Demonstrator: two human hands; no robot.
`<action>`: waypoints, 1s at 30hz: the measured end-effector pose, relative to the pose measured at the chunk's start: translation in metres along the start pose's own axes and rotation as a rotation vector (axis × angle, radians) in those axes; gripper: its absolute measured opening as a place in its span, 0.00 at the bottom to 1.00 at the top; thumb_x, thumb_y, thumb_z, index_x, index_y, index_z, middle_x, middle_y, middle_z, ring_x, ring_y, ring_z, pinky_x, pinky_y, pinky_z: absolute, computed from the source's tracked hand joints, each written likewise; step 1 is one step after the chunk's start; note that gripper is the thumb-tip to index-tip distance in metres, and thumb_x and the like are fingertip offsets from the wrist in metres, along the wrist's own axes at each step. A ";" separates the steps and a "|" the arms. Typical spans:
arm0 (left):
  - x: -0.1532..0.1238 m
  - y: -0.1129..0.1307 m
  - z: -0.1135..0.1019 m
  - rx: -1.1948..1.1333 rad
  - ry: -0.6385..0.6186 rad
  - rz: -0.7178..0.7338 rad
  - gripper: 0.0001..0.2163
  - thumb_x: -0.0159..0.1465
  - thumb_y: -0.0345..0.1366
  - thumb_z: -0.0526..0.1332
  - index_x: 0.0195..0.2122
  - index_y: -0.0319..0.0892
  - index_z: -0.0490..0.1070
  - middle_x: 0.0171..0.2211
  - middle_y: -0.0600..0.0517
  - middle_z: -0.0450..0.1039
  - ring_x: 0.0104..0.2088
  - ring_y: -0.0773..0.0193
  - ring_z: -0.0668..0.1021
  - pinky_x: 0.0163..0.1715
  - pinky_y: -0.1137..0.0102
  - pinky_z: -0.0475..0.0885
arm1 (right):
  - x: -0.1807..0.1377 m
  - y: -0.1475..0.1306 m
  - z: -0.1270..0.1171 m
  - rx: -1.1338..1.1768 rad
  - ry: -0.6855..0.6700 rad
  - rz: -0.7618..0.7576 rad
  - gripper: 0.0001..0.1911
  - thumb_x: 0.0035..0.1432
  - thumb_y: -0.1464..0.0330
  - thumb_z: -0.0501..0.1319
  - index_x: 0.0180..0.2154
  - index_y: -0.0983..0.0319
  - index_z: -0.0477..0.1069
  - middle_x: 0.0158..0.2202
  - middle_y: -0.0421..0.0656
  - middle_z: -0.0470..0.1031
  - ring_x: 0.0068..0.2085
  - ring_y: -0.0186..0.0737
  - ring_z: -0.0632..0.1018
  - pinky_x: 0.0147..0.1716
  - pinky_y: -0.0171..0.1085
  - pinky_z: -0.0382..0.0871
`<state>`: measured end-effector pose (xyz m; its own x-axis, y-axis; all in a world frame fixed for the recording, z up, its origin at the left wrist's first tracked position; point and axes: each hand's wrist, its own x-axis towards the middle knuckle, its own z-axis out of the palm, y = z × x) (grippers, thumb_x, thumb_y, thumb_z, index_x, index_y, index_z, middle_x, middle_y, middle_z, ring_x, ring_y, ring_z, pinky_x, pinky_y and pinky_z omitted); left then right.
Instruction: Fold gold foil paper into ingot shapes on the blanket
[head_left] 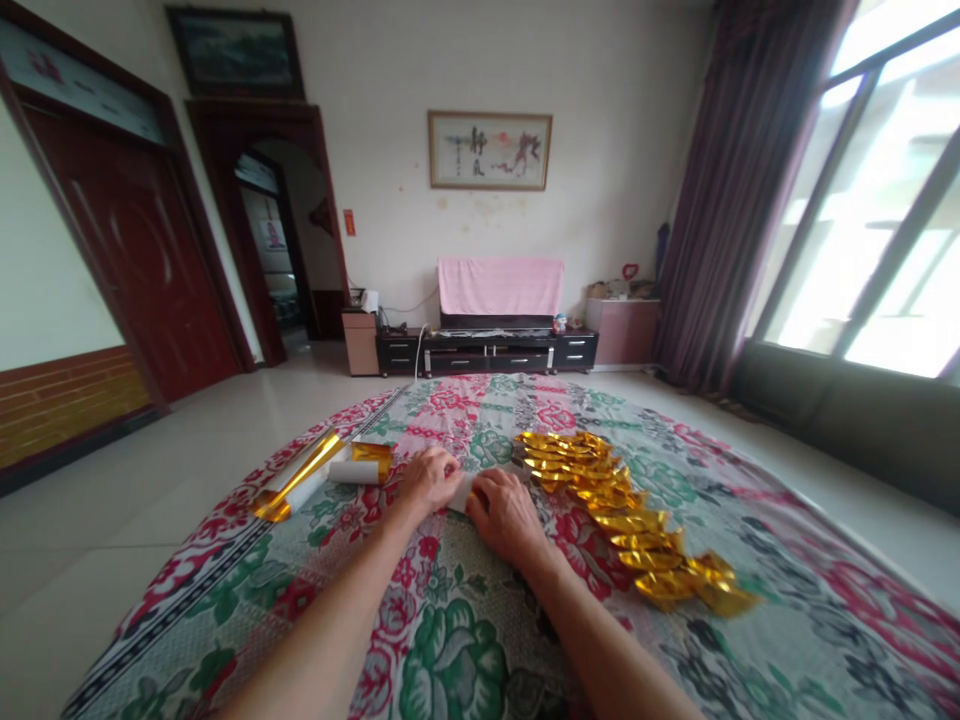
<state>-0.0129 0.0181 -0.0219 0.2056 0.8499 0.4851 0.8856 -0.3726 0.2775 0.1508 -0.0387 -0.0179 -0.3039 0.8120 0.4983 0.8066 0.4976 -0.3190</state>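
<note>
Both my hands meet over a small sheet of foil paper [460, 493], its white side showing between them. My left hand [429, 480] grips the sheet's left part with bent fingers. On the other end, my right hand [505, 508] has its fingers curled over the paper, with a bit of gold by the fingertips. Right of my right hand runs a row of folded gold foil ingots [611, 490], several of them nested together. To the left lie curled sheets of gold foil paper [300, 475] and a smaller curled piece [356, 471], white backs partly showing.
A flowered cloth [454, 650] covers the round table under my hands. Beyond its far edge stand a low black cabinet [487, 360] and a screen draped with a pink cloth [501, 287]. A purple curtain [705, 200] hangs by the window at right.
</note>
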 end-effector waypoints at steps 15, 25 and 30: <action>0.014 0.009 0.000 0.037 -0.135 -0.061 0.04 0.48 0.30 0.58 0.22 0.41 0.72 0.32 0.49 0.72 0.35 0.61 0.72 0.35 0.69 0.65 | 0.001 -0.002 0.000 0.027 -0.012 0.021 0.07 0.55 0.67 0.54 0.32 0.60 0.70 0.38 0.43 0.70 0.40 0.38 0.68 0.41 0.34 0.57; 0.014 0.020 -0.011 -0.222 -0.236 -0.160 0.17 0.47 0.25 0.56 0.38 0.43 0.71 0.24 0.56 0.72 0.25 0.70 0.71 0.24 0.77 0.61 | 0.001 -0.002 0.000 0.024 -0.015 0.006 0.07 0.55 0.68 0.54 0.33 0.60 0.71 0.39 0.42 0.70 0.41 0.37 0.68 0.42 0.34 0.57; 0.014 0.022 -0.012 -0.291 -0.225 -0.314 0.14 0.47 0.31 0.59 0.37 0.41 0.73 0.25 0.54 0.74 0.27 0.68 0.73 0.25 0.76 0.63 | 0.002 -0.001 0.001 0.028 -0.013 0.009 0.07 0.54 0.68 0.54 0.33 0.60 0.71 0.39 0.43 0.70 0.41 0.38 0.68 0.42 0.34 0.57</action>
<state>0.0041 0.0176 0.0012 0.0602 0.9855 0.1587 0.7726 -0.1467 0.6177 0.1485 -0.0378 -0.0176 -0.3035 0.8200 0.4853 0.7949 0.4987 -0.3456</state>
